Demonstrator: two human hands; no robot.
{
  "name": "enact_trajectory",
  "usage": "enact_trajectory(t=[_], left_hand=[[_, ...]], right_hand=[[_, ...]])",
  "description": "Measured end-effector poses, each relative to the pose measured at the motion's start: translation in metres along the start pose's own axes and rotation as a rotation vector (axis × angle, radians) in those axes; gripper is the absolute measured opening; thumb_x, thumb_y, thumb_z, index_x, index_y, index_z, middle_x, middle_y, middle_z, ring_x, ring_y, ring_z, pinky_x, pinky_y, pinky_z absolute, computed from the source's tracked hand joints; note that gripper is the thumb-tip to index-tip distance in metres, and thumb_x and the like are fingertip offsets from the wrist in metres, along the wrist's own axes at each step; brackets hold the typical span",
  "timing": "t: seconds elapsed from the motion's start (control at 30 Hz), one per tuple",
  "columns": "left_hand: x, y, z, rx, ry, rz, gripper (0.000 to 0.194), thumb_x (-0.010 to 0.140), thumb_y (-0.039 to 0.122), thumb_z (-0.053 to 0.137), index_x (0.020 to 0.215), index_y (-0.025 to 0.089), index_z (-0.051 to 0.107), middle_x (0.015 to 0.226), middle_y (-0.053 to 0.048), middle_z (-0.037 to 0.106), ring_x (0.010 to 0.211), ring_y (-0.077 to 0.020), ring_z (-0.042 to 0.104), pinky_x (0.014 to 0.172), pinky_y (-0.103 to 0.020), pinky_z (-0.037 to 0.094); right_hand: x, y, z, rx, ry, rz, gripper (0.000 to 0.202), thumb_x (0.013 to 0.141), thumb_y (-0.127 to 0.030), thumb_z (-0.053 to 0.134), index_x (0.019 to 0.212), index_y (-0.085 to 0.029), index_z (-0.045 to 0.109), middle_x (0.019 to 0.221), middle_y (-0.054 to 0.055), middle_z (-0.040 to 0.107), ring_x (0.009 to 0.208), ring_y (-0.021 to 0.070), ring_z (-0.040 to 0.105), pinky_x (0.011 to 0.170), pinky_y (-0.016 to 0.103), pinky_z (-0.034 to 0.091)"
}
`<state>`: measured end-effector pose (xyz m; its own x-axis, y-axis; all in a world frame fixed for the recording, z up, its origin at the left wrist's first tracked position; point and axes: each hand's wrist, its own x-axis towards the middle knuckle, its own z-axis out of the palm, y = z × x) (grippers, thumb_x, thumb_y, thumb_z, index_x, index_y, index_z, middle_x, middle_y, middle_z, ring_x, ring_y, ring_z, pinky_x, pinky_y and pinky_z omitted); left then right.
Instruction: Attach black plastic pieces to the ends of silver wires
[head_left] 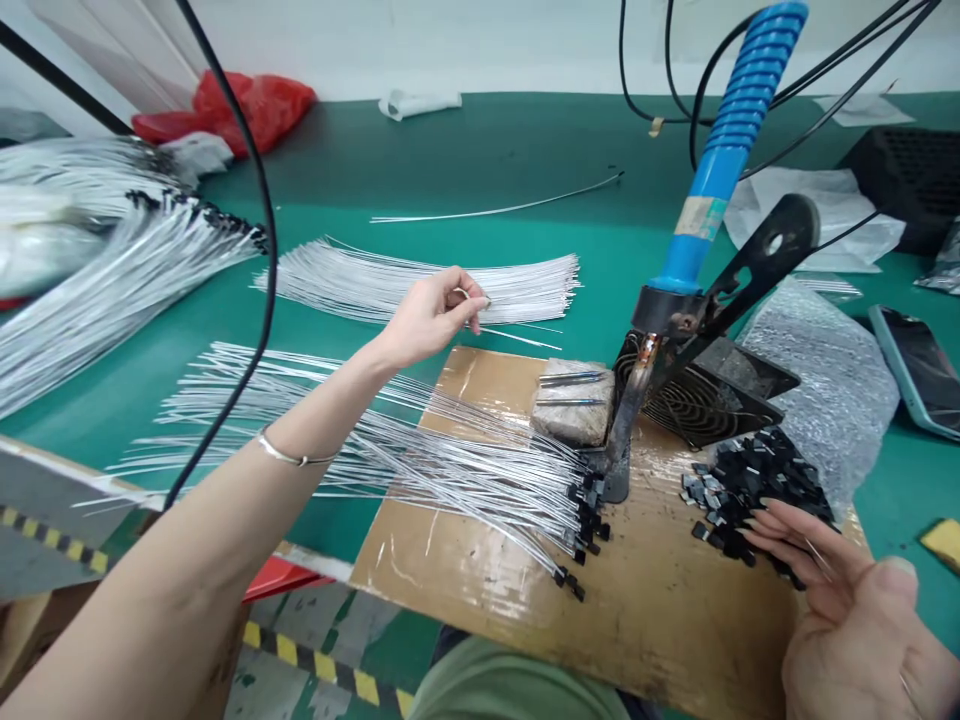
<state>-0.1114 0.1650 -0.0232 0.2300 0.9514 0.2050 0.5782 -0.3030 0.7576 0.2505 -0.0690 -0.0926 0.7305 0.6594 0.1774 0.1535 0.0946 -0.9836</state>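
My left hand (pixel 439 315) is closed in a pinch above the near edge of a bundle of loose white wires (pixel 352 280). A thin white wire (pixel 521 339) runs out to the right from under its fingertips. My right hand (pixel 847 610) has its fingers stretched out and apart from the thumb, at the near edge of a pile of small black connector pieces (pixel 780 475). Whether its fingertips touch the pieces I cannot tell. Between the hands, white wires with black ends (pixel 480 465) lie across a brown board (pixel 465 590).
A blue-handled soldering iron (pixel 712 180) leans in its stand, beside a stone-like block (pixel 574 415) and a black fan (pixel 697 390). Bubble wrap (pixel 825 370) and a phone (pixel 919 365) lie right. More wire bundles (pixel 142 270) lie left. A black cable (pixel 266 220) hangs in front.
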Motion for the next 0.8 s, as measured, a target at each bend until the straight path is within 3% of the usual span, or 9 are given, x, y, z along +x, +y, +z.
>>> enact_trajectory(t=[0.1, 0.23, 0.43, 0.53, 0.6, 0.67, 0.73, 0.8], left_hand=[[-0.015, 0.013, -0.008, -0.021, -0.02, -0.011, 0.015, 0.09, 0.03, 0.067, 0.084, 0.021, 0.057, 0.069, 0.0, 0.063, 0.055, -0.0128, 0.054, 0.054, -0.028, 0.041], [-0.025, 0.016, -0.006, 0.026, 0.035, 0.077, 0.019, 0.088, 0.034, 0.071, 0.083, 0.02, 0.059, 0.07, -0.001, 0.067, 0.061, -0.0143, 0.059, 0.058, -0.026, 0.045], [0.01, -0.013, 0.023, 0.074, 0.081, 0.077, 0.022, 0.094, 0.033, 0.058, 0.083, 0.016, 0.067, 0.071, -0.005, 0.071, 0.063, -0.0167, 0.064, 0.063, -0.029, 0.051], [0.023, -0.018, 0.028, 0.122, 0.045, 0.094, 0.021, 0.089, 0.032, 0.064, 0.08, 0.015, 0.072, 0.086, -0.01, 0.078, 0.083, -0.0231, 0.073, 0.08, -0.035, 0.057], [0.019, -0.015, 0.018, 0.169, 0.009, 0.122, 0.02, 0.087, 0.033, 0.068, 0.087, 0.015, 0.077, 0.104, -0.013, 0.08, 0.098, -0.0266, 0.073, 0.09, -0.039, 0.057], [0.005, -0.01, -0.001, 0.225, -0.046, 0.15, 0.025, 0.089, 0.034, 0.065, 0.099, 0.016, 0.079, 0.113, -0.013, 0.079, 0.097, -0.0263, 0.073, 0.09, -0.04, 0.057], [-0.019, -0.007, -0.027, 0.291, -0.133, 0.174, 0.024, 0.09, 0.031, 0.062, 0.1, 0.018, 0.081, 0.106, -0.012, 0.079, 0.093, -0.0265, 0.073, 0.088, -0.041, 0.057], [-0.048, -0.008, -0.051, 0.384, -0.223, 0.204, 0.025, 0.09, 0.024, 0.058, 0.096, 0.02, 0.082, 0.11, -0.013, 0.078, 0.105, -0.0317, 0.071, 0.093, -0.046, 0.055]], right_hand=[[-0.006, -0.007, 0.007, -0.016, 0.082, 0.008, 0.05, 0.089, -0.064, 0.068, 0.072, -0.019, 0.083, 0.082, 0.016, 0.081, 0.067, 0.0308, 0.075, 0.061, 0.054, 0.064], [-0.012, -0.012, 0.008, -0.07, 0.014, 0.01, 0.053, 0.095, -0.064, 0.058, 0.081, -0.017, 0.079, 0.089, 0.013, 0.08, 0.071, 0.0284, 0.075, 0.067, 0.052, 0.065], [-0.019, -0.025, 0.013, -0.12, -0.01, 0.005, 0.05, 0.099, -0.059, 0.055, 0.084, -0.016, 0.075, 0.09, 0.01, 0.078, 0.071, 0.0253, 0.074, 0.074, 0.049, 0.062], [-0.02, -0.026, 0.014, -0.122, 0.007, 0.019, 0.05, 0.099, -0.059, 0.056, 0.083, -0.016, 0.075, 0.09, 0.01, 0.078, 0.071, 0.0246, 0.073, 0.073, 0.048, 0.061], [-0.019, -0.024, 0.013, -0.111, 0.027, 0.007, 0.048, 0.098, -0.058, 0.056, 0.082, -0.017, 0.074, 0.091, 0.011, 0.077, 0.071, 0.0247, 0.072, 0.072, 0.048, 0.061], [-0.017, -0.021, 0.01, -0.107, 0.042, 0.016, 0.048, 0.097, -0.059, 0.057, 0.079, -0.018, 0.074, 0.09, 0.012, 0.077, 0.07, 0.0262, 0.072, 0.071, 0.05, 0.06], [-0.013, -0.017, 0.006, -0.108, 0.024, 0.056, 0.048, 0.096, -0.059, 0.056, 0.075, -0.02, 0.072, 0.089, 0.014, 0.077, 0.069, 0.0283, 0.072, 0.073, 0.052, 0.058], [-0.01, -0.014, 0.003, -0.166, -0.041, 0.073, 0.051, 0.098, -0.061, 0.049, 0.074, -0.021, 0.071, 0.087, 0.015, 0.077, 0.067, 0.0293, 0.072, 0.074, 0.053, 0.056]])
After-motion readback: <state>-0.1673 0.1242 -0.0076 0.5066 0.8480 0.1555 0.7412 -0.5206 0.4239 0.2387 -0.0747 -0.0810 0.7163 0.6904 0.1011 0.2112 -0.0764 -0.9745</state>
